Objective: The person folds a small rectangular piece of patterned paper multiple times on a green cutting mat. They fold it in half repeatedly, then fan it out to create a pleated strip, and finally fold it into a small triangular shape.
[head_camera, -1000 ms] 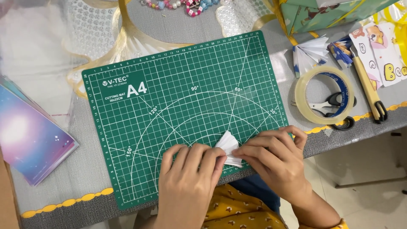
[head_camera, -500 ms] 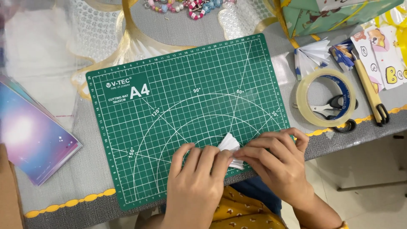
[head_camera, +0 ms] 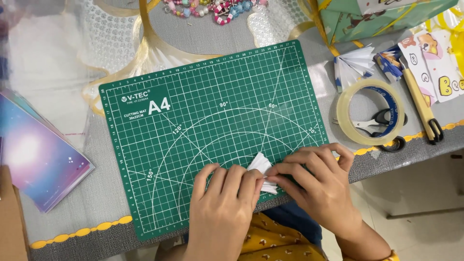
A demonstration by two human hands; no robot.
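Little has moved since a second ago: both hands stay pressed on the same small white folded paper (head_camera: 262, 166) at the near edge of the green cutting mat (head_camera: 203, 121), with only the camera's aim shifting a touch. Nearest the body, the left hand (head_camera: 223, 205) lies flat over the mat's near edge, its fingers (head_camera: 241, 181) closed down onto the paper's left side. Just beside it, the right hand (head_camera: 321, 186) pinches the paper's right side, its fingers (head_camera: 285, 171) closed on the folds, so the two hands meet over the paper, and only a small fan of white shows between them. The mat rests on the grey worktop (head_camera: 104, 188), which has a yellow scalloped trim. To the left lies a stack of purple-blue galaxy-print sheets (head_camera: 36, 154). To the right, well apart from the hands, a roll of clear tape (head_camera: 369, 112) sits over a pair of black-handled scissors (head_camera: 382, 123), with a yellow-handled craft knife (head_camera: 420, 104) beside it. Farther back are a white pleated paper piece (head_camera: 353, 65), bead bracelets (head_camera: 212, 7) and a green wrapped box (head_camera: 377, 14).
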